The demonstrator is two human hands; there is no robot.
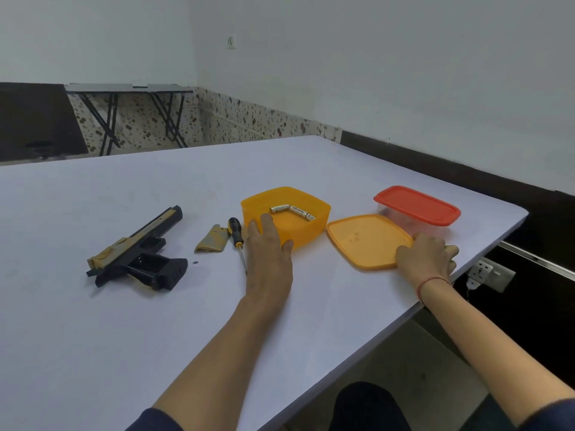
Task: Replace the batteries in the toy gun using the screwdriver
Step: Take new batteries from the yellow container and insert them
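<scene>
Orange plastic, an open square tub (311,234), sits on a white table (93,337) and serves as the landmark here. Inside the tub, against its far wall, lie two silver batteries (292,210), end to end at an angle.

Your left hand (269,244) lies over the tub's near left corner. Its fingers are fairly straight, with the tips at the rim and the thumb against the front wall. It rests on the tub rather than clenching it.

Just right of the tub, an orange lid (367,241) lies flat on the table. Your right hand (424,253) sits palm down on the corner of that lid farthest from the tub, fingers bent. You cannot tell whether it grips the lid or only rests there. A red thread (432,279) circles that wrist.

Right of the tub and beyond the lid stands a clear container with a red lid (417,205), closed.

Just left of the tub lies the screwdriver (236,234), with a black and yellow handle, its tip pointing toward you. Left of the tub beyond the screwdriver rests a worn gold cover panel (211,239), with a tiny dark screw (195,262) nearer to you.

Well left of the tub, the black and gold toy gun (137,253) lies on its side, its grip compartment uncovered.
</scene>
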